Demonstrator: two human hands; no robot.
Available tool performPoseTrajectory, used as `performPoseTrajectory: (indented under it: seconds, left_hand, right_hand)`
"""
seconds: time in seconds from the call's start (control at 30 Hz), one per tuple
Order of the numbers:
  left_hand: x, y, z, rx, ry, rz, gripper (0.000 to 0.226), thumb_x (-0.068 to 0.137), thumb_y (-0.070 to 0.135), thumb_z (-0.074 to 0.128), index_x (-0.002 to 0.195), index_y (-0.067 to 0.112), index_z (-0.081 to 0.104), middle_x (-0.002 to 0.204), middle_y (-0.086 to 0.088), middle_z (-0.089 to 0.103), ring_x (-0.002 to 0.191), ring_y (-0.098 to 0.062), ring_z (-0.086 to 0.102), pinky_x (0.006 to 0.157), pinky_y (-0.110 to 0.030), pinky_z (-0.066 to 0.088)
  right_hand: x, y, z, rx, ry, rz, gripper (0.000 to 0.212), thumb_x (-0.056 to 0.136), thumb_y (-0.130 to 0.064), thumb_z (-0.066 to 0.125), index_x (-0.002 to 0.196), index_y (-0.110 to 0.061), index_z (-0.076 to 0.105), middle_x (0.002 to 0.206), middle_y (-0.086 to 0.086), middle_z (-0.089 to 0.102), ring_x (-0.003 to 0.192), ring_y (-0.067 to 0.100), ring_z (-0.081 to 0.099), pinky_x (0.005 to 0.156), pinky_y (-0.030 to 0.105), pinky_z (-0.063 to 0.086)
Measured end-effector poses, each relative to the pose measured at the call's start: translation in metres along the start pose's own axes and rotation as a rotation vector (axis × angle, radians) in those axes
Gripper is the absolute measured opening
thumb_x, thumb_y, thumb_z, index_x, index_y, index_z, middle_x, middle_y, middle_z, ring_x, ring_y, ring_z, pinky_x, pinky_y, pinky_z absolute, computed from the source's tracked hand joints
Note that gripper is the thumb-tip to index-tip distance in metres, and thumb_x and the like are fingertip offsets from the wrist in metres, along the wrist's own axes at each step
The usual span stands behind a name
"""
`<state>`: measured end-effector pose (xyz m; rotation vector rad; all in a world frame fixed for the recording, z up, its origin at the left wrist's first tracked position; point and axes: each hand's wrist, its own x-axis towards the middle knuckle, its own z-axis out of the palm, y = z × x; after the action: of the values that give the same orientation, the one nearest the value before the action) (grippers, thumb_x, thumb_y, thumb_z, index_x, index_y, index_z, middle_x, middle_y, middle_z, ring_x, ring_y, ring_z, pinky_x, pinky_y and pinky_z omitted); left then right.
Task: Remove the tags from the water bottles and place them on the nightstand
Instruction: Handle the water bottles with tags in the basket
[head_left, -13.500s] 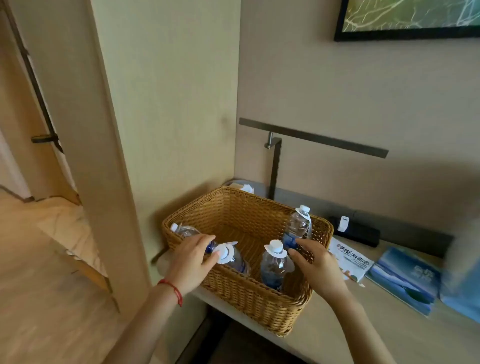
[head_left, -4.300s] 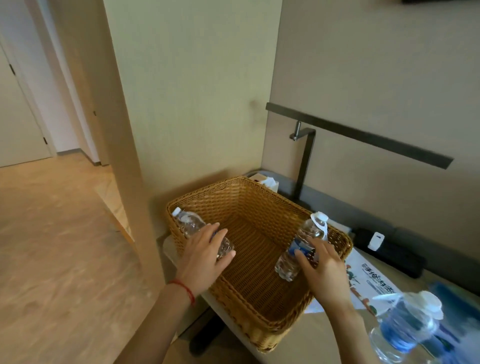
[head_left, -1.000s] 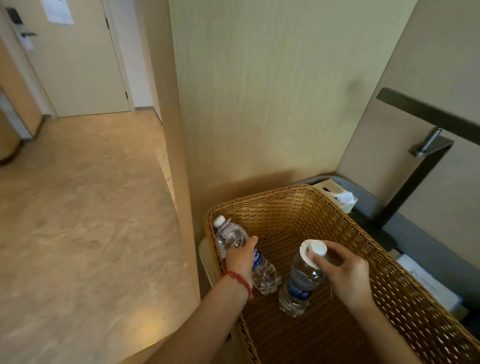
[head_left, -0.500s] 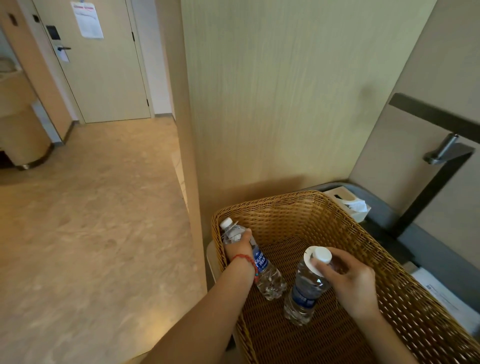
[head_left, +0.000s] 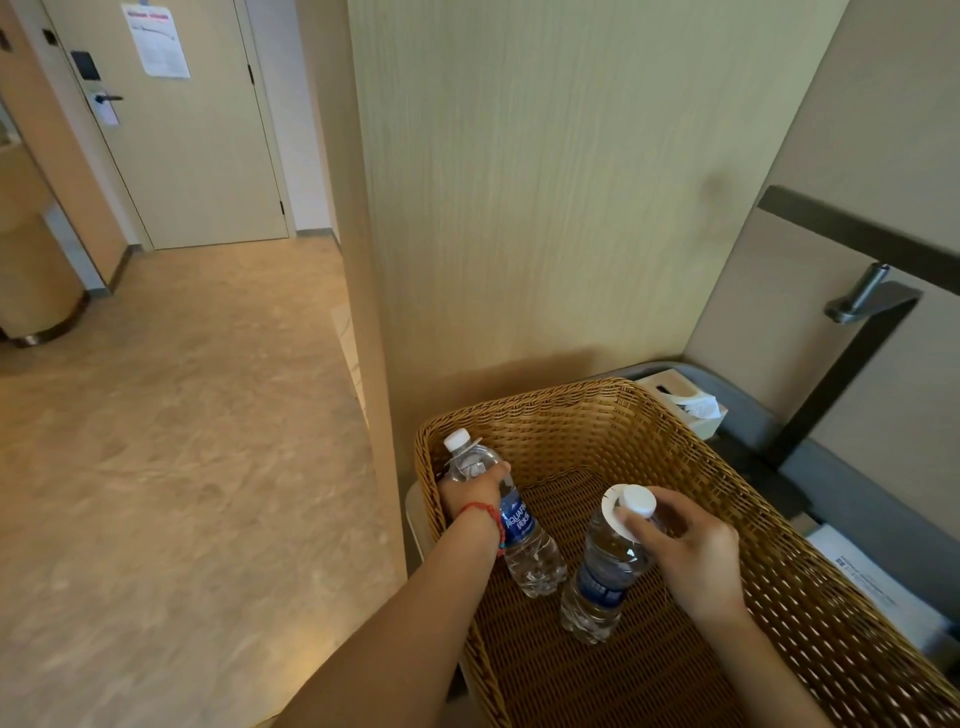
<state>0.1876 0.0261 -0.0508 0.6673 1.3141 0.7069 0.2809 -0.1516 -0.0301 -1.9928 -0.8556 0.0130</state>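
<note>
Your left hand (head_left: 475, 491) grips the left bottle (head_left: 506, 519) round its shoulder; it leans in the basket (head_left: 810, 587), cap up toward the far-left corner, base toward you. Your right hand (head_left: 691, 551) pinches the neck of the right bottle (head_left: 605, 566), which tilts cap up and slightly right, its round white tag (head_left: 613, 512) still on the neck. Against half a second ago, both grips and tilts match. A tissue box (head_left: 685, 405) sits behind the basket.

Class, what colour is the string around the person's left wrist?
Red: the wrist string shows best in the head view, beside the left hand.
</note>
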Motion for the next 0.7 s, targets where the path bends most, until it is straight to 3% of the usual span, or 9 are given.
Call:
performPoseTrajectory:
  seconds: [0.17,0.23,0.37,0.53,0.7]
  left_hand:
    - [-0.003,-0.002,0.002,0.087,-0.004,0.123,0.057,0.06,0.011,0.082,0.112,0.004,0.06,0.117,-0.015,0.063,0.108,-0.033,0.058,0.09,-0.042,0.049]
    - [-0.008,-0.003,0.004,0.147,-0.025,0.261,0.052,0.059,0.012,0.083,0.107,0.007,0.063,0.112,-0.013,0.066,0.104,-0.03,0.06,0.089,-0.04,0.05]
    - [-0.016,-0.003,0.004,0.25,-0.055,0.452,0.058,0.058,0.016,0.084,0.111,0.01,0.062,0.111,-0.008,0.066,0.102,-0.025,0.061,0.087,-0.037,0.051]
    - [-0.02,0.002,-0.005,0.199,-0.101,0.447,0.051,0.058,0.016,0.084,0.105,0.013,0.065,0.103,-0.007,0.069,0.093,-0.023,0.064,0.08,-0.036,0.054]
    - [-0.036,0.008,-0.011,0.178,-0.21,0.505,0.042,0.057,0.015,0.084,0.094,0.021,0.066,0.094,-0.002,0.071,0.088,-0.02,0.066,0.082,-0.043,0.055]
  right_hand:
    - [-0.001,0.003,-0.001,0.014,0.004,0.007,0.035,0.073,-0.017,0.074,0.106,-0.011,0.066,0.093,-0.006,0.063,0.082,0.001,0.056,0.067,0.012,0.043]
    - [-0.001,0.003,-0.001,0.025,0.004,0.029,0.034,0.073,-0.019,0.075,0.106,-0.012,0.066,0.091,-0.008,0.063,0.082,-0.005,0.055,0.065,0.011,0.042]
    - [-0.001,0.004,-0.002,0.028,0.0,0.032,0.033,0.074,-0.019,0.074,0.105,-0.013,0.066,0.091,-0.008,0.064,0.083,0.0,0.057,0.067,0.012,0.043]
    - [-0.001,0.003,-0.003,0.025,-0.012,0.036,0.034,0.073,-0.019,0.075,0.105,-0.012,0.066,0.094,-0.005,0.065,0.084,0.003,0.059,0.07,0.016,0.046]
    - [-0.007,-0.002,-0.005,0.011,0.001,-0.005,0.032,0.072,-0.02,0.076,0.102,-0.012,0.067,0.09,-0.007,0.064,0.081,-0.008,0.055,0.065,0.01,0.043]
